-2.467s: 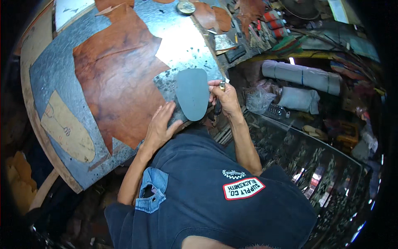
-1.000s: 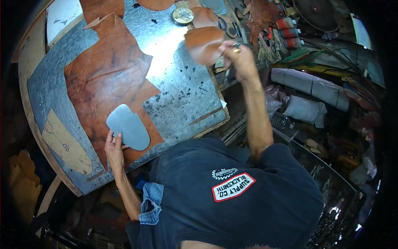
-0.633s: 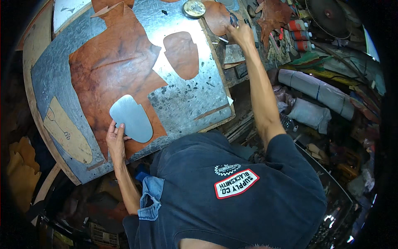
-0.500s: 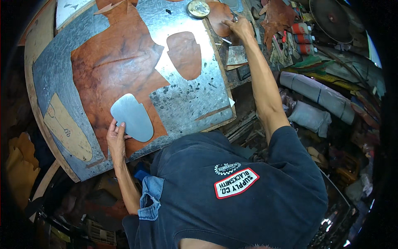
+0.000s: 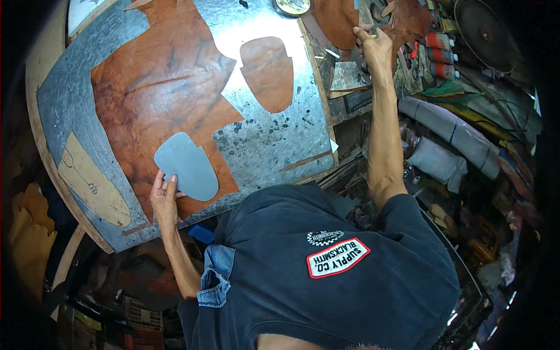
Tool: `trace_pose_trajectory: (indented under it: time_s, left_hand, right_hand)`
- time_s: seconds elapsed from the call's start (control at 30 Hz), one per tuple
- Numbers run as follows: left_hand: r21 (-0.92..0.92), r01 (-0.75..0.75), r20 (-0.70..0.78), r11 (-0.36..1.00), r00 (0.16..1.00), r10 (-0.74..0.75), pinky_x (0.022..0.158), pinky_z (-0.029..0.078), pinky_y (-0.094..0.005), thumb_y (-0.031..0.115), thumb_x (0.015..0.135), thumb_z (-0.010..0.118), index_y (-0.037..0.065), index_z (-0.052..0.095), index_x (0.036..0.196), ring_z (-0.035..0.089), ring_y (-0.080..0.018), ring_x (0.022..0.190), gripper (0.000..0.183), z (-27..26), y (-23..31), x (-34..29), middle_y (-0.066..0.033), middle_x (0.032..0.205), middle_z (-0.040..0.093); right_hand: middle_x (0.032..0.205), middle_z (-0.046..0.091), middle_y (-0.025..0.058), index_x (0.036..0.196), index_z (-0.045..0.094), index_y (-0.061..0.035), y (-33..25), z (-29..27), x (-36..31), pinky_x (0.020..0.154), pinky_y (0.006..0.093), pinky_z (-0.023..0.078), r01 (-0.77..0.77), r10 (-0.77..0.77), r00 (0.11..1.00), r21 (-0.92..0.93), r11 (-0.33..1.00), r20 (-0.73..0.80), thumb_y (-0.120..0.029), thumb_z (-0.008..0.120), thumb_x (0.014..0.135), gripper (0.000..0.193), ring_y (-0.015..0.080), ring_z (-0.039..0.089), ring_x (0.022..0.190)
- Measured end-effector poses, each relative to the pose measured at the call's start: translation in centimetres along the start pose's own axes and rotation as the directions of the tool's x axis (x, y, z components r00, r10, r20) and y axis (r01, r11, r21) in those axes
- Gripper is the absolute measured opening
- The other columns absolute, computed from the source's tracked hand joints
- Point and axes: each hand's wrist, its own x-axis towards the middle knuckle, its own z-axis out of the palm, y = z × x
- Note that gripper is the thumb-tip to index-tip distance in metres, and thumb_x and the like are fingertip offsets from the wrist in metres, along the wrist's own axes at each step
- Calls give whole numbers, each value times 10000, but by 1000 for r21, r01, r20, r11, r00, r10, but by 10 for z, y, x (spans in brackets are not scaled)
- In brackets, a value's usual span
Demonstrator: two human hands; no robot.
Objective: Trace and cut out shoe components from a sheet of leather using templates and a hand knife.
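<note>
My left hand (image 5: pixel 165 201) pinches the lower left edge of a flat grey template (image 5: pixel 188 166), rounded with a small notch in its side. The template lies over the lower part of a large brown leather hide (image 5: pixel 166 87) on the metal-topped table. Beyond the table's right edge, my right hand (image 5: pixel 376 51) is closed on the right edge of a smaller brown leather piece (image 5: pixel 335 24). A ring shows on one of its fingers. A cut leather piece (image 5: pixel 267 76), shaped much like the template, lies flat to the right of the hide.
A tan paper pattern (image 5: pixel 93 181) lies at the table's left. A round tin (image 5: pixel 291 6) stands by the far right corner. Several bottles (image 5: pixel 440 55), a round fan-like guard (image 5: pixel 484 35) and wrapped rolls (image 5: pixel 449 128) crowd the right. The table's wooden rim (image 5: pixel 64 195) borders the metal top.
My right hand has moved right, and the smaller leather piece has shifted right with it, baring a pinkish piece beside it. My left hand stays on the template. The whole view has shifted slightly.
</note>
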Motion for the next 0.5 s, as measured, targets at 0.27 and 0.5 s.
trace_pose_trajectory:
  time_s: [0.27, 0.5]
  left_hand:
    - [11, 100, 28, 995, 995, -100, 612, 572, -227, 129, 954, 581, -47, 441, 1372, 665, -101, 758, 475, -4, 10, 3, -82, 981, 687]
    - [-48, 98, 65, 994, 993, -95, 602, 584, -239, 121, 955, 572, -47, 448, 1356, 667, -102, 725, 452, -9, 5, 5, -70, 945, 684]
  right_hand:
    - [679, 587, 7, 1063, 633, 8, -20, -28, -105, 436, 225, 406, -277, 184, 951, 425, 862, 247, -128, 734, 822, 294, 78, 500, 482]
    - [610, 576, -11, 950, 657, -28, 12, 3, -202, 449, 248, 407, -562, 544, 793, -14, 827, 276, -165, 690, 870, 162, 70, 508, 491]
